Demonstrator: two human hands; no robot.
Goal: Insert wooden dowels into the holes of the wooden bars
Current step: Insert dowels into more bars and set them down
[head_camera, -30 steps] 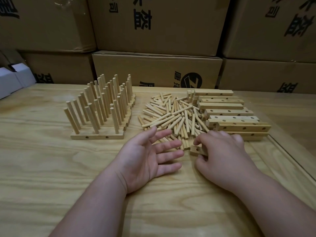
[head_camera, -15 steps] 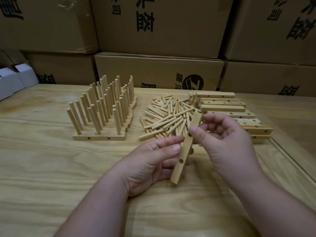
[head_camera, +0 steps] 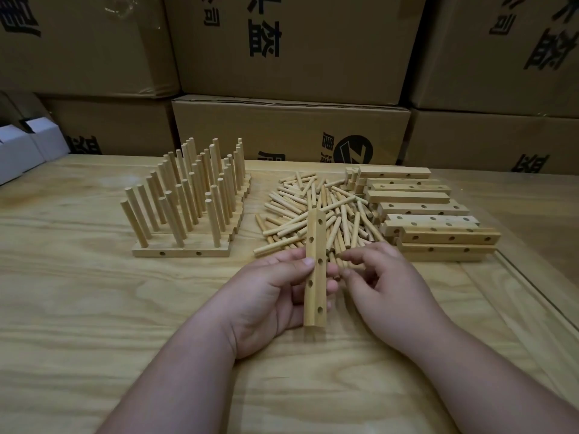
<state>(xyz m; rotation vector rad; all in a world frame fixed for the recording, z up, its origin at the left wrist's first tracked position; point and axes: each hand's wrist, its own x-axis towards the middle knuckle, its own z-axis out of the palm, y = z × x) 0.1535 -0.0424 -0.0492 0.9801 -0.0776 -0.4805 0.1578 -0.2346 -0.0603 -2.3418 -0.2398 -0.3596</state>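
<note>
Looking left to right: finished bars already bristle with dowels, the left hand grips an empty bar, the right hand hovers loosely curled, empty, near the loose dowels; a stack of unfilled bars is left.

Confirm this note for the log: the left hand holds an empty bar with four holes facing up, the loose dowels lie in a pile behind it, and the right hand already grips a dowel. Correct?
Not quite. In the head view the right hand holds nothing; its fingers hover at the near edge of the dowel pile. The rest stands: the left hand holds the empty four-hole bar.
</note>
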